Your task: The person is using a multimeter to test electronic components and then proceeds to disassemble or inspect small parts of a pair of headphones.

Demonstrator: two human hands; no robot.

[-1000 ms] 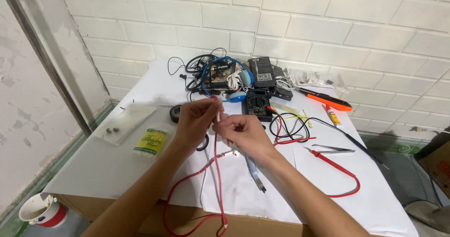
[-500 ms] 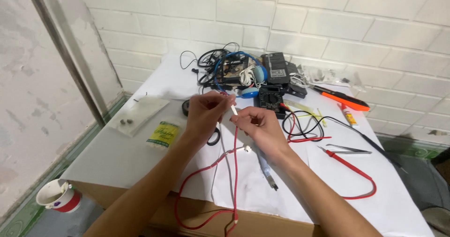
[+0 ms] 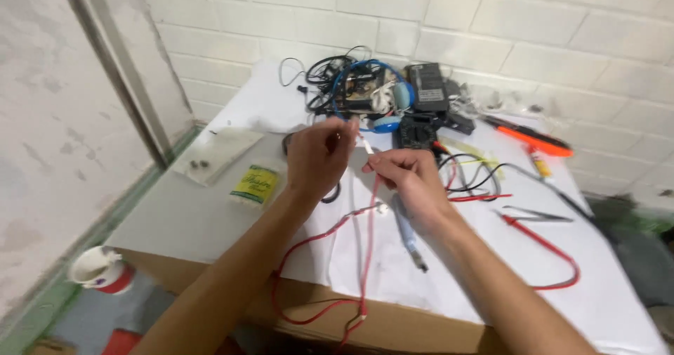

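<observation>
A small yellow packet [image 3: 254,183] lies flat on the counter [image 3: 210,214]. The left hand [image 3: 317,155] is up in the air, fingers pressed together on one end of the red wire [image 3: 368,235]. The right hand [image 3: 407,179] pinches it just beside, so it hangs down loose.

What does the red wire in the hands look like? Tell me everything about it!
The red wire is thin, bendy and looks plastic-coated. Its top end is pinched between the left hand and the right hand, held up above the white table. Near the fingers it carries a small white piece, too blurred to identify. From there it hangs down, crosses the table's front edge, and loops below it. Another small white piece sits partway along it, and one at the low end.
</observation>
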